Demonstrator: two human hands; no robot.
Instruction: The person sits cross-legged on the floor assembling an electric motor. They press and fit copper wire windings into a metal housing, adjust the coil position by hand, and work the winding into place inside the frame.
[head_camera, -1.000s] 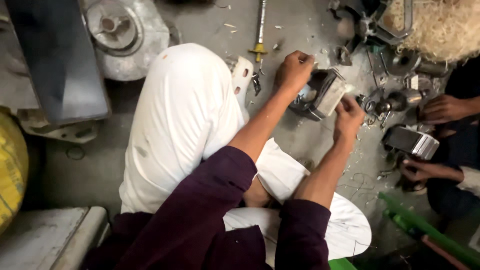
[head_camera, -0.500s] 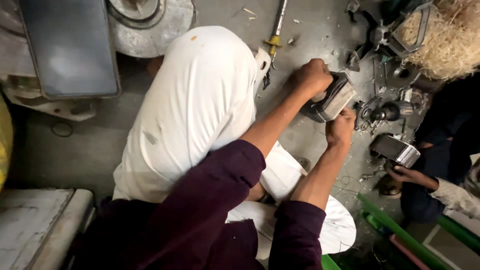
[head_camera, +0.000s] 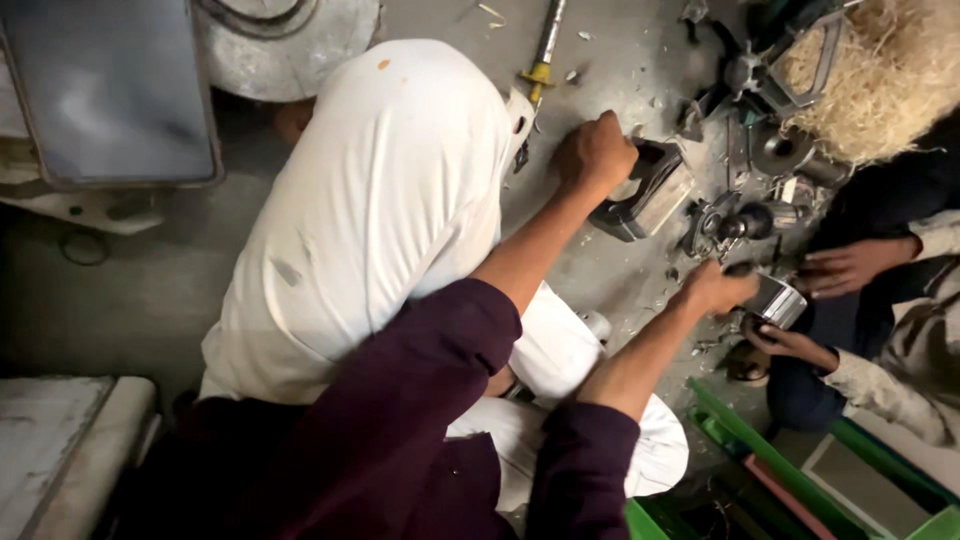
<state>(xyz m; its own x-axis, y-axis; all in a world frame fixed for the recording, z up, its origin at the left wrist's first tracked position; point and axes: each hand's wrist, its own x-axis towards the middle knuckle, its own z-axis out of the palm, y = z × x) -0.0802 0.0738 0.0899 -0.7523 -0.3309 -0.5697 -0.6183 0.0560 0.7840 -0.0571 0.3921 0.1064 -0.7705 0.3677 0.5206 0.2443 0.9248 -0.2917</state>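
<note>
My left hand (head_camera: 595, 150) is closed in a fist on top of a dark grey metal housing (head_camera: 650, 195) that lies on the dusty concrete floor. My right hand (head_camera: 715, 288) reaches out to the right, and its fingertips meet a shiny metal cylinder (head_camera: 780, 300). Another person's hand (head_camera: 775, 340) cups that cylinder from below. Whether my fingers grip it is hidden. My knee in white trousers (head_camera: 380, 200) fills the middle, and both my arms wear dark purple sleeves.
The other person's second hand (head_camera: 850, 265) hovers right of a small motor part (head_camera: 745, 220). Behind it are metal fan parts (head_camera: 760, 75) and a heap of wood wool (head_camera: 880, 75). A long screwdriver (head_camera: 545, 50) lies at the top, a grey panel (head_camera: 110, 90) at top left, and green frames (head_camera: 780, 450) at bottom right.
My right hand has left the metal housing and moved right and down to the shiny cylinder. My left hand stays on the housing. The view has shifted a little.
</note>
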